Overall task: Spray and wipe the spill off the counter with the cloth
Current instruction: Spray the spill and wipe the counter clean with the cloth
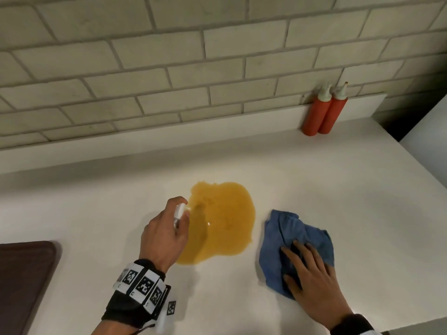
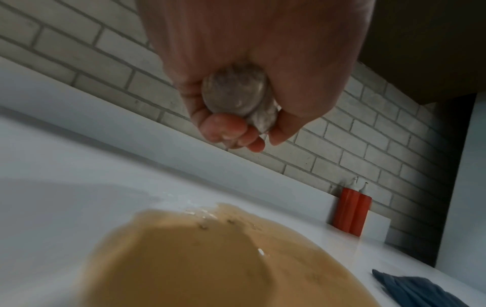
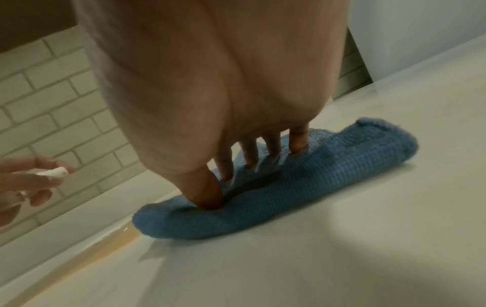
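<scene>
the left hand (image 1: 162,234) holds the spray bottle (image 1: 179,212) over the orange spill (image 1: 221,221) on the tabletop (image 1: 326,180); the right hand (image 1: 312,276) rests flat on the blue cloth (image 1: 287,228) just beside it. a hard wipe could push the spill wider

Lighting: soft, dim, warm overhead. Small glint on spill (image 1: 219,221); hand shadows on counter (image 1: 338,180). Head view: sharp, wall lines bowed at edges. Wrist views: motion-blurred, near spill out of focus, dark vignette far right.
</scene>
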Demonstrator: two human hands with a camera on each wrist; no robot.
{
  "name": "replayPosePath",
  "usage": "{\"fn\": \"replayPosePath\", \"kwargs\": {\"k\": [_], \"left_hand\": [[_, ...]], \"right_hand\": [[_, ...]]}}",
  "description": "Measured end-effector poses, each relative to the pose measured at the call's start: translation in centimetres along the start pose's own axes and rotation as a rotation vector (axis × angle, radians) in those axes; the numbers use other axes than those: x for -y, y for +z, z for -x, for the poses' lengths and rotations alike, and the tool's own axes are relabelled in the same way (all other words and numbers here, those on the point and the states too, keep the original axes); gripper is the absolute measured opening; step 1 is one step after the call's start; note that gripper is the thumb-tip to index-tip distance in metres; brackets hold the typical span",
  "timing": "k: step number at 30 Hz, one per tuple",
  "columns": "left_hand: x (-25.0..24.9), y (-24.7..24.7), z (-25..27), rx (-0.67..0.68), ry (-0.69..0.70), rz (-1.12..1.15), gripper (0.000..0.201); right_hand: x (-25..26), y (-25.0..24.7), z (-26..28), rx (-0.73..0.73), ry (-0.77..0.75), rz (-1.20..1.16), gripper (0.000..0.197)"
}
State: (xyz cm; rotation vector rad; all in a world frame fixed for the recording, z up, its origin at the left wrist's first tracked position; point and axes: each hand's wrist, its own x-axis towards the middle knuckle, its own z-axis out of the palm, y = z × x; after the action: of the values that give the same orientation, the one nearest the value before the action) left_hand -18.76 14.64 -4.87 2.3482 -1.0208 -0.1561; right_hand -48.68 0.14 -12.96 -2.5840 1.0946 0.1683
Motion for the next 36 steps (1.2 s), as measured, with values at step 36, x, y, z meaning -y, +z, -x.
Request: {"fn": "replayPosePath", "kwargs": {"k": [36], "left_hand": [[8.0, -4.8, 0.0, -0.105, -0.224, 0.178, 0.054]], "right_hand": [[23.3, -0.6, -24.9, 0.371, -0.394, 0.238, 0.063]]}}
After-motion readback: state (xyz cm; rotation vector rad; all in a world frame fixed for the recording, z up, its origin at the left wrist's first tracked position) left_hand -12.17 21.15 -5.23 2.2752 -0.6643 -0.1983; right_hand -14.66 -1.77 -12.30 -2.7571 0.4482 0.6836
